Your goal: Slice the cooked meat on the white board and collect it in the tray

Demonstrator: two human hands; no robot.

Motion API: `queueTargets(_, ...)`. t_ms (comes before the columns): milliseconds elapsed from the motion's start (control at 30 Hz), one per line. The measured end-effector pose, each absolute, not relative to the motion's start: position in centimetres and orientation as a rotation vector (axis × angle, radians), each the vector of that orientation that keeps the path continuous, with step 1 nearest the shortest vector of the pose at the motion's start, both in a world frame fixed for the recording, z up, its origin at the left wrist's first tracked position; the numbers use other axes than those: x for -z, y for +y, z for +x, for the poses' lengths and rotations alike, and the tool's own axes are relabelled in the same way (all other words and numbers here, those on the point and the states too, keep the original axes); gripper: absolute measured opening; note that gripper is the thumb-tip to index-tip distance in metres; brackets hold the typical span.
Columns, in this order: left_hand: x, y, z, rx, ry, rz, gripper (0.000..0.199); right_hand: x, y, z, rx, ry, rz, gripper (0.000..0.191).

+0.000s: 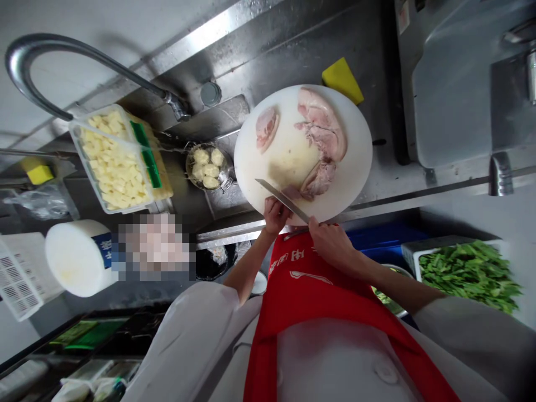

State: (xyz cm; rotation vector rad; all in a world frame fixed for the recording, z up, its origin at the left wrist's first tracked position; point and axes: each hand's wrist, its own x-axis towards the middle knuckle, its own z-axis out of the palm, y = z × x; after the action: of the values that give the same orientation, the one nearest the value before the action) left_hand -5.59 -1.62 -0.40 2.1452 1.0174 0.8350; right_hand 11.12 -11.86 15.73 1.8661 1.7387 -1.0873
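A round white cutting board lies on the steel counter. On it are a small pale piece of meat at the upper left and a large curved piece along the right. My right hand is closed round the handle of a knife, whose blade points up and left across the board's lower part. At the board's near edge, my left hand has its fingers bent close beside the blade. Whatever lies beneath those fingers is mostly hidden, with a bit of meat just above the blade.
Left of the board, a pot holds several peeled pale pieces, beside a tub of pale cubes and a curved faucet. A yellow sponge touches the board's far edge. Leafy greens fill a crate at lower right.
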Motion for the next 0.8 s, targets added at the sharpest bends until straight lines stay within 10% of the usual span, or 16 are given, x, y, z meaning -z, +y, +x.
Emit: queueTargets(800,1.0,-1.8,-5.7,-0.832,1.053,2.221,0.022,-17.0,-13.8,11.5,1.142,1.607,1.827,0.031)
